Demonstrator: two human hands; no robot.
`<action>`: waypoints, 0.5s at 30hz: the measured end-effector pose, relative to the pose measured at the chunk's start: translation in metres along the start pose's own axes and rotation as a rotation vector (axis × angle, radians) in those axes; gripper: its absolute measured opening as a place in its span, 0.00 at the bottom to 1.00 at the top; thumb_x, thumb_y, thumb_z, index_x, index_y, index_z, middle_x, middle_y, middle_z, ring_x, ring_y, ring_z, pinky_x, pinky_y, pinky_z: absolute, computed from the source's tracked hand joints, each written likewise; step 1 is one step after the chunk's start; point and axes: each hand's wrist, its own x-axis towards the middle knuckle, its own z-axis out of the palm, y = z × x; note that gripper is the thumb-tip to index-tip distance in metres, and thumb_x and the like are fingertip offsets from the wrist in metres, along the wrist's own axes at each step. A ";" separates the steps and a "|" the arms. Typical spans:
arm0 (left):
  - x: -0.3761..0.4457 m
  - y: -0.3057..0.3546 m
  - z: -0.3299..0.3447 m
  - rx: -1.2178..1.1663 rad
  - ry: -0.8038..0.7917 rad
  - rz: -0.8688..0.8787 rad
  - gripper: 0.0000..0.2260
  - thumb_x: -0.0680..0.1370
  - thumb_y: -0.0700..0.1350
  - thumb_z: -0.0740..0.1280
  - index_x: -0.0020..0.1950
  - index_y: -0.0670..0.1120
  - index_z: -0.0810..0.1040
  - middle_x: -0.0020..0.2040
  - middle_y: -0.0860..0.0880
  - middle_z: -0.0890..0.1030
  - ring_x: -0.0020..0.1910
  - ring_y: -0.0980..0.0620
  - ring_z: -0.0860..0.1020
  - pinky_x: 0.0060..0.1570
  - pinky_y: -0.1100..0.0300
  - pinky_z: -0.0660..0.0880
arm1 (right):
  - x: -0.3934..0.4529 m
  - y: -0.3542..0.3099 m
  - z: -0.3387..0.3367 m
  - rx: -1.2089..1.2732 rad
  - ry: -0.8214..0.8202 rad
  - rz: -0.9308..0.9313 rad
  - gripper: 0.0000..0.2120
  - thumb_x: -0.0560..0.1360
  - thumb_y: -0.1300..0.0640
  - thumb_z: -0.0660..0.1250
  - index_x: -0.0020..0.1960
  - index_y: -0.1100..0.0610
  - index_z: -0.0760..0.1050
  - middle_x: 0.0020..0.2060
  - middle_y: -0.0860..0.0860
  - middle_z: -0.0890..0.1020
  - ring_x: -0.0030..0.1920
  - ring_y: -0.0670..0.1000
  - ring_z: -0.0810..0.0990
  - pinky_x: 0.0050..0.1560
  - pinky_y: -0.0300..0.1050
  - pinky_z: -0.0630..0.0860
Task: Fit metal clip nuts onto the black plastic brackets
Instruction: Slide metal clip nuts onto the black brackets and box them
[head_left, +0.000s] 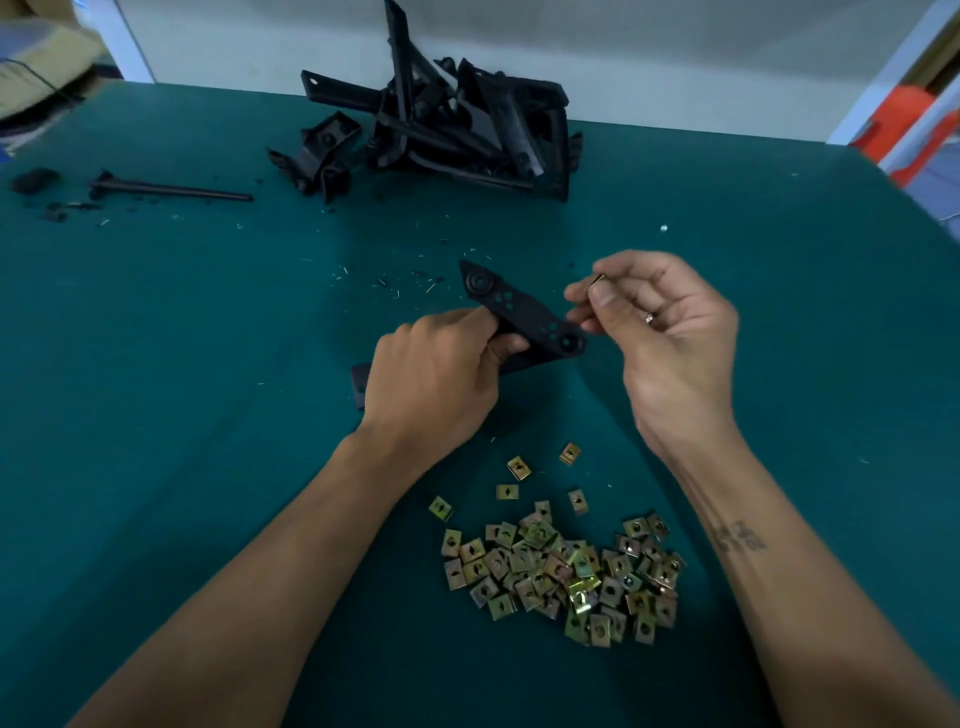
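Holding one black bracket (524, 317) above the green table (208, 364) in our left hand (431, 384), we pinch a single clip nut (597, 280) in our right hand (670, 332) beside its end; risk: a skewed nut slipping from our fingertips.

Dim, even overhead light falls on the green table (156, 322), where soft shadows pool under the left hand (431, 384), the pile of black brackets (457, 124) beyond it loses detail in murk, and wide-angle distortion bends and blurs the table's far corners.
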 end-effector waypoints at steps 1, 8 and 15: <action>0.000 0.000 0.000 -0.002 -0.004 0.007 0.20 0.82 0.56 0.54 0.42 0.44 0.75 0.35 0.50 0.78 0.33 0.39 0.75 0.29 0.53 0.68 | 0.000 0.000 0.000 -0.001 -0.006 -0.010 0.08 0.79 0.65 0.68 0.51 0.54 0.81 0.43 0.55 0.87 0.43 0.54 0.86 0.46 0.43 0.80; -0.001 0.000 0.001 -0.006 0.006 0.022 0.17 0.83 0.53 0.60 0.42 0.44 0.75 0.34 0.52 0.76 0.32 0.40 0.75 0.29 0.51 0.70 | -0.004 0.001 0.003 -0.061 0.046 -0.008 0.05 0.81 0.64 0.66 0.50 0.56 0.78 0.40 0.54 0.87 0.40 0.54 0.86 0.38 0.44 0.80; -0.001 0.000 0.001 -0.005 0.014 0.022 0.17 0.83 0.54 0.59 0.42 0.43 0.75 0.33 0.55 0.71 0.31 0.40 0.74 0.29 0.54 0.65 | 0.000 0.004 -0.006 -0.074 0.243 0.033 0.07 0.83 0.62 0.64 0.46 0.55 0.76 0.30 0.50 0.81 0.28 0.50 0.76 0.23 0.38 0.66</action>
